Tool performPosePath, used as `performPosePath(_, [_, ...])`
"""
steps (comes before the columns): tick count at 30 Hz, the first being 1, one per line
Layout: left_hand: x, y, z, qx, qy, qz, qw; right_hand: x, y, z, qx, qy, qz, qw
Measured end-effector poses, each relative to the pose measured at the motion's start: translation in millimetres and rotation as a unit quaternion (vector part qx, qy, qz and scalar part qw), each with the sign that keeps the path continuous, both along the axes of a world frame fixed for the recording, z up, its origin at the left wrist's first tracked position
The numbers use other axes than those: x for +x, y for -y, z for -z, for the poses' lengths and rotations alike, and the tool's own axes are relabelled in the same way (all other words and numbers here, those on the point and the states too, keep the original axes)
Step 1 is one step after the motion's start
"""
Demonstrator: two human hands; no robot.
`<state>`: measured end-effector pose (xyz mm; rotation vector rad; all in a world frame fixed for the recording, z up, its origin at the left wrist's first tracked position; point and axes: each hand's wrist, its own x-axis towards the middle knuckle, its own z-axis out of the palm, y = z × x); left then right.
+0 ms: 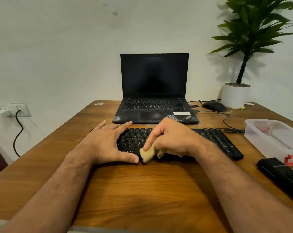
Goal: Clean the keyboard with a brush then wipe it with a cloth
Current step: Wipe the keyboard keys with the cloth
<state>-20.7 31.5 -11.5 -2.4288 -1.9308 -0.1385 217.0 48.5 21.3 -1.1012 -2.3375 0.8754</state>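
A black keyboard (pixel 216 140) lies across the wooden desk in front of me. My left hand (pixel 107 142) rests flat on its left end, fingers spread, thumb along the front edge. My right hand (pixel 172 137) grips a bunched yellow-beige cloth (pixel 148 154), with the index finger pressing it down on the keyboard's front edge near the middle. No brush is visible.
An open black laptop (pixel 155 91) stands behind the keyboard. A black mouse (pixel 213 106) and a potted plant (pixel 234 95) sit at the back right. A clear plastic box (pixel 275 138) and a black box (pixel 281 177) lie on the right. Cables (pixel 226 121) cross the desk (pixel 142 190).
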Motion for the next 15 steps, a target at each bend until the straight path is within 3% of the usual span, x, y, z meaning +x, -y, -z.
performPosePath(6, [-1, -1, 0, -0.004, 0.009, 0.002, 1.0, 4, -18, 11, 0.09, 0.064, 0.021, 0.994])
performPosePath(10, [0, -2, -2, -0.007, 0.015, -0.004, 1.0, 0, -38, 21, 0.184, 0.104, 0.159, 0.964])
performPosePath(12, [0, -2, -3, -0.011, 0.024, -0.005, 1.0, 2, -40, 19, 0.179, 0.062, 0.17, 0.967])
performPosePath(15, [4, -5, -3, -0.01, 0.028, 0.001, 1.0, 4, -22, 11, 0.094, -0.016, 0.077, 0.992])
